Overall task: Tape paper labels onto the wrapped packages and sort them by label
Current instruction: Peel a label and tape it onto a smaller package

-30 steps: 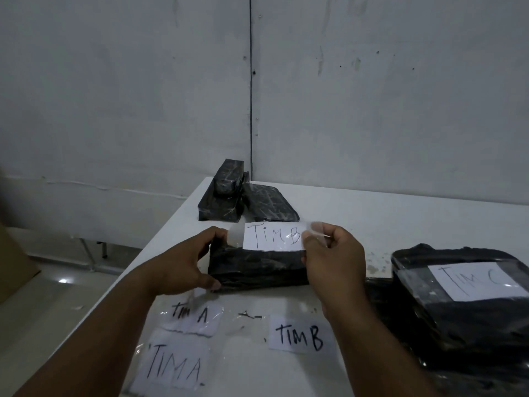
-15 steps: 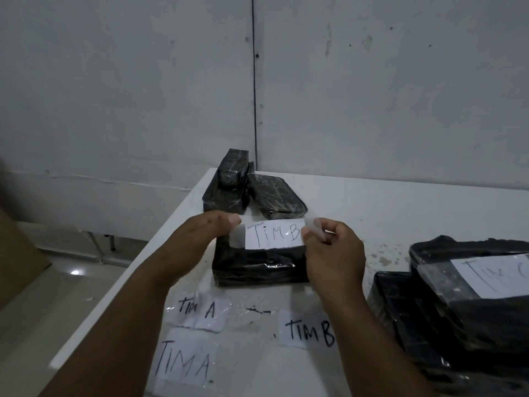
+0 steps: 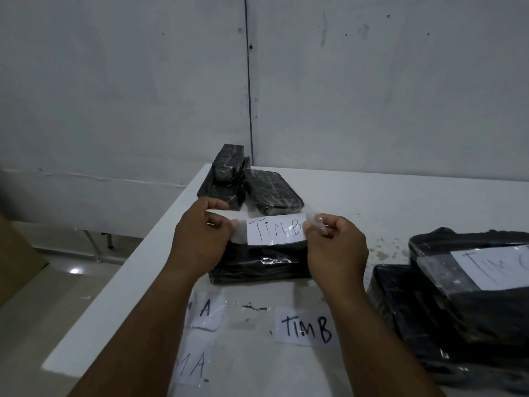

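A black wrapped package (image 3: 259,263) lies on the white table (image 3: 386,202) in front of me. Just above its top I hold a paper label reading "TIM B" (image 3: 276,229), backed by clear tape that sticks out at both ends. My left hand (image 3: 200,237) pinches the left tape end and my right hand (image 3: 333,247) pinches the right tape end. The label is stretched flat between them.
Three unlabelled black packages (image 3: 249,186) sit at the table's far left corner. At the right stands a stack of black packages, the top one labelled "TIM C" (image 3: 498,267). Loose labels lie near me: "TIM B" (image 3: 307,328) and two "TIM A" slips (image 3: 206,310). The table's left edge is close.
My left hand let go of the package's left end, rose and took the label's left tape end. The view tilted and shifted slightly.
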